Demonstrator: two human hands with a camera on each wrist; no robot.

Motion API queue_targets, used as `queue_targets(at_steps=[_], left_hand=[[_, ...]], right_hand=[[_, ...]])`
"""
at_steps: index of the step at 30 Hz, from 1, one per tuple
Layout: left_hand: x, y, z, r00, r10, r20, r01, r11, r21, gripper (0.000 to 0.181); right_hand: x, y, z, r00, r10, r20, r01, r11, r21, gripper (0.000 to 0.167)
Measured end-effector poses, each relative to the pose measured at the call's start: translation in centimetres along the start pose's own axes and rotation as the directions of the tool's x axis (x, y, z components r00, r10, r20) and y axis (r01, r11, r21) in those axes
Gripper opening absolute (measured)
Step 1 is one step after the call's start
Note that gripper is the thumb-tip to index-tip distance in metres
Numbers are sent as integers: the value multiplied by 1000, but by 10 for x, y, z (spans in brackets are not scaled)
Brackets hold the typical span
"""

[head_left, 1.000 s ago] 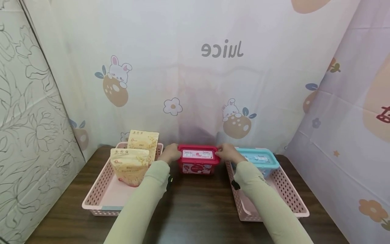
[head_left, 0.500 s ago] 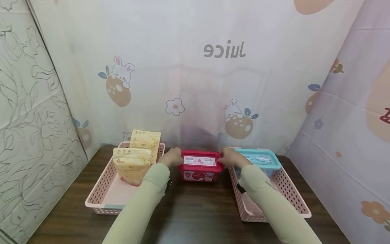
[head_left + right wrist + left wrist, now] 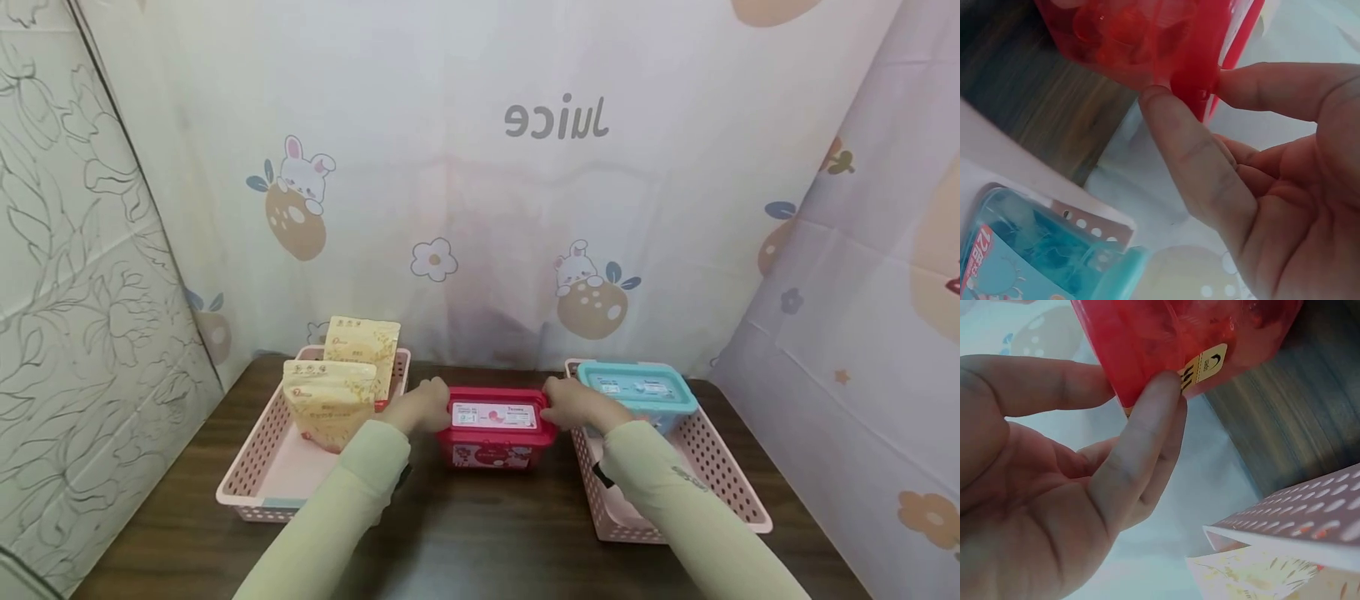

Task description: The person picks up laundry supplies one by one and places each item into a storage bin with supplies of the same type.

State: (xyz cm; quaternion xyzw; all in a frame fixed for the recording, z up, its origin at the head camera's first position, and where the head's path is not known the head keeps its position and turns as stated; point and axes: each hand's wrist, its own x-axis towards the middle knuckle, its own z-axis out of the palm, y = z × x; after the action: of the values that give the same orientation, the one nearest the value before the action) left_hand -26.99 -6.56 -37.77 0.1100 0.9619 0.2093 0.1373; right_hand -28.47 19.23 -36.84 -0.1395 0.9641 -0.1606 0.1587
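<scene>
A red laundry pod box [image 3: 491, 457] with a lid and a white top label is at the middle of the table, between the two baskets. Rounded red pods show through its see-through wall in the right wrist view. My left hand [image 3: 423, 406] pinches the left end of the lid, thumb on top and fingers under the rim [image 3: 1141, 419]. At the other end, my right hand [image 3: 581, 406] pinches the lid's rim the same way [image 3: 1210, 162]. Whether the box's bottom touches the table cannot be told.
On the left, a pink basket [image 3: 243, 467] holds two yellow pouches [image 3: 330, 408]. A second pink basket [image 3: 738, 483] on the right holds a blue lidded pod box [image 3: 637, 387] at its far end. A printed curtain [image 3: 480, 208] hangs behind the dark wooden table [image 3: 480, 542].
Both hands have drawn the red box toward me, away from the curtain, keeping their pinch on its ends. The baskets and their contents stay put; the head view has shifted slightly.
</scene>
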Motion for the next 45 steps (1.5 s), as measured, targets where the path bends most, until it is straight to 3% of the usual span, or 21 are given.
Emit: queue_targets(at_steps=[16,28,33,37,42,45], left_hand=[[-35,-10,11,988,152,-21,-152,988,18,31],[-40,-12,14,989,148,-27,-148,989,10,41],[-42,-16,11,985,169,-21,-170,983,-66,36],[-44,-24,10,973,228,-25,-229,960,-161,32],[-48,-31,9,966,260,-8,-255,938,-235,49],[-52,-34,7,973,231,15,-218,937,-273,60]], right_hand=[[-41,-13,9,989,-145,-23,143,986,-82,24],[-44,-9,17,990,-141,-30,139,988,-60,26],[-43,-2,17,992,-130,-11,130,991,25,27],[-46,3,17,991,-131,16,128,986,107,31],[-55,9,18,985,-170,37,163,975,150,43],[-57,14,19,977,-209,38,200,965,168,49]])
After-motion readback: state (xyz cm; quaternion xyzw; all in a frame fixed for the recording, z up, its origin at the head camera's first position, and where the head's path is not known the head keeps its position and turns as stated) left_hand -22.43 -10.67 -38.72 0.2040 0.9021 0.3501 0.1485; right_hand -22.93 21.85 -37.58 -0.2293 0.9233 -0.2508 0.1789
